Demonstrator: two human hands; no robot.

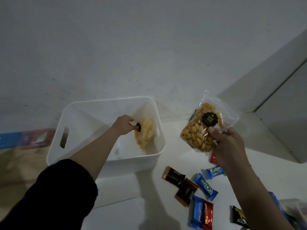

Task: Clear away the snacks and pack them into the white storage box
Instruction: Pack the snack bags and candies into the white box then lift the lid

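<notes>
The white storage box (106, 161) stands on the white table, left of centre. My left hand (123, 124) reaches into it and holds a clear bag of yellow snacks (146, 134) against the box's right inner wall. To the right of the box, my right hand (228, 145) grips a second clear bag of orange-yellow snacks (197, 131) with a round black label, raised above the table. Below it lie several small wrapped bars: brown ones (173, 176), blue ones (206, 186) and a red one (207, 216).
A white wall rises behind the table. A white block-shaped unit (282, 113) stands at the right. A blue and purple package (25, 138) lies blurred at the left edge. More wrappers (239, 217) lie at the bottom right.
</notes>
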